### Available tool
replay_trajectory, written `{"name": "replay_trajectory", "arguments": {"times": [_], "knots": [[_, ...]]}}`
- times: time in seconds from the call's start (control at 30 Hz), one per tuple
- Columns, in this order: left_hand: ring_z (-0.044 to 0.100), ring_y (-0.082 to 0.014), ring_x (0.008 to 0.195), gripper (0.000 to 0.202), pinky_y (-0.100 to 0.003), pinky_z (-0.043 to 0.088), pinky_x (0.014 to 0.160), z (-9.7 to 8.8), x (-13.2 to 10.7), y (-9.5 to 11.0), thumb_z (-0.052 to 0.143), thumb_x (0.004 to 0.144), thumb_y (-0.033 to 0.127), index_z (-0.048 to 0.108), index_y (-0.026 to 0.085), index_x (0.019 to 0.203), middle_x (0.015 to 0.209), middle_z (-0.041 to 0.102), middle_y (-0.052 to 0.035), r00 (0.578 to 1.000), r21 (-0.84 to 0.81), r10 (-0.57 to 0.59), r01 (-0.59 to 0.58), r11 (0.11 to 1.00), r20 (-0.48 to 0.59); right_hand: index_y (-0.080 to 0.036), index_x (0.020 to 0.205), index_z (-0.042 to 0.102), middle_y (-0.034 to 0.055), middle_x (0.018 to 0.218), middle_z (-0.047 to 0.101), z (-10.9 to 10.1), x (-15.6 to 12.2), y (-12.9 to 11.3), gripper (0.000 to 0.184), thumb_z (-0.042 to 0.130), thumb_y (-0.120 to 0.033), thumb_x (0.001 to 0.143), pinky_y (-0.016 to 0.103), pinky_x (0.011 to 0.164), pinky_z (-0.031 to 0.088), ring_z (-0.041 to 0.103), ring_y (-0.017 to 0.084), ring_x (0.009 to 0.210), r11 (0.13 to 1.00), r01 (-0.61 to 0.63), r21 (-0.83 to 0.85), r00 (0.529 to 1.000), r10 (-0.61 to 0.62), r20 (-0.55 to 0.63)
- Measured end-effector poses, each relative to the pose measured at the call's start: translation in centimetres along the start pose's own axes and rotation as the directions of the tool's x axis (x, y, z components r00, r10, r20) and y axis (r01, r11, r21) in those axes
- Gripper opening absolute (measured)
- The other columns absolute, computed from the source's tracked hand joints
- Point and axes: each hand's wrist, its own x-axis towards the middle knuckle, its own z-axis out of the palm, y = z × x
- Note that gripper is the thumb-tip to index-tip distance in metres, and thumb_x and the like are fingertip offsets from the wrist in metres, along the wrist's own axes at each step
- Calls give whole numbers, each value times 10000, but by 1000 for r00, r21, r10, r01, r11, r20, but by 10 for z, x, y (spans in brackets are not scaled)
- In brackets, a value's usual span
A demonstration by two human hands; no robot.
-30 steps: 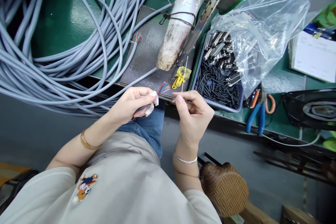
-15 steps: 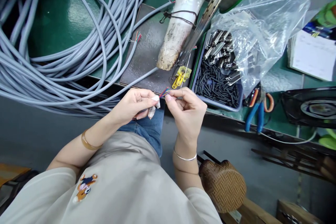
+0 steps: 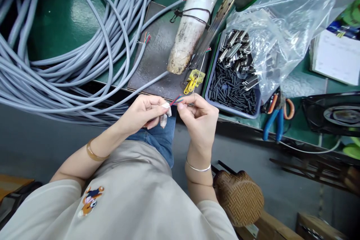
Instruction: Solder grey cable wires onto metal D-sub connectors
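Observation:
A bundle of thin coloured wires (image 3: 176, 100), red, blue and green among them, stretches between my two hands at the table's front edge. My left hand (image 3: 150, 112) is closed around the base of the bundle, with white wrapping on some fingertips. The cable end inside that grip is hidden. Thumb and forefinger of my right hand (image 3: 199, 116) pinch the free tips of the wires. Just beyond my fingers lies a yellow clip-like piece (image 3: 191, 84) on a dark board (image 3: 157, 41).
Many grey cables (image 3: 92, 67) lie coiled at the left. A white-wrapped tube (image 3: 187, 33) slants over the board. Right of it stands a bin (image 3: 230, 108) of black sleeves and metal connectors under a plastic bag (image 3: 292, 26). Blue-handled pliers (image 3: 274, 123) hang at the edge; a stool (image 3: 239, 198) stands below.
My right hand has shifted slightly left. The wires between my hands look a little more spread apart. My left hand stays in nearly the same place.

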Motion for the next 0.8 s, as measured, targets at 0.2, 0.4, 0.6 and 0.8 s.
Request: {"name": "replay_trajectory", "arguments": {"times": [0.2, 0.4, 0.6, 0.8], "knots": [[365, -12, 300, 456, -161, 192, 348, -5, -2, 8, 813, 799, 521, 623, 112, 727, 523, 651, -10, 993, -94, -87, 95, 991, 83, -199, 802, 723, -44, 671, 549, 3, -2, 3, 95, 690, -279, 842, 228, 454, 207, 336, 52, 504, 997, -20, 71, 999, 17, 37], [368, 2, 298, 451, -143, 194, 357, -7, -2, 12, 830, 800, 499, 628, 100, 735, 515, 646, -3, 987, -162, -119, 135, 978, 108, -232, 890, 769, -27, 760, 602, 5, -8, 1, 87, 683, -227, 905, 260, 522, 292, 420, 66, 566, 993, 117, 4, 993, -116, -28], [366, -5, 295, 453, -153, 188, 351, -6, -2, 10, 833, 789, 502, 626, 105, 720, 509, 646, -7, 990, -135, -107, 118, 984, 89, -221, 880, 765, -9, 760, 604, 5, -8, 1, 106, 681, -280, 907, 263, 518, 306, 481, 91, 605, 996, 83, -36, 996, -84, -41], [376, -13, 297, 444, -157, 192, 344, -7, -2, 8, 827, 787, 505, 631, 111, 724, 519, 655, -12, 990, -111, -97, 109, 988, 105, -221, 805, 727, -20, 739, 579, 4, -5, 4, 88, 700, -277, 868, 244, 492, 277, 448, 84, 596, 998, 31, 63, 999, -29, -23]]}}
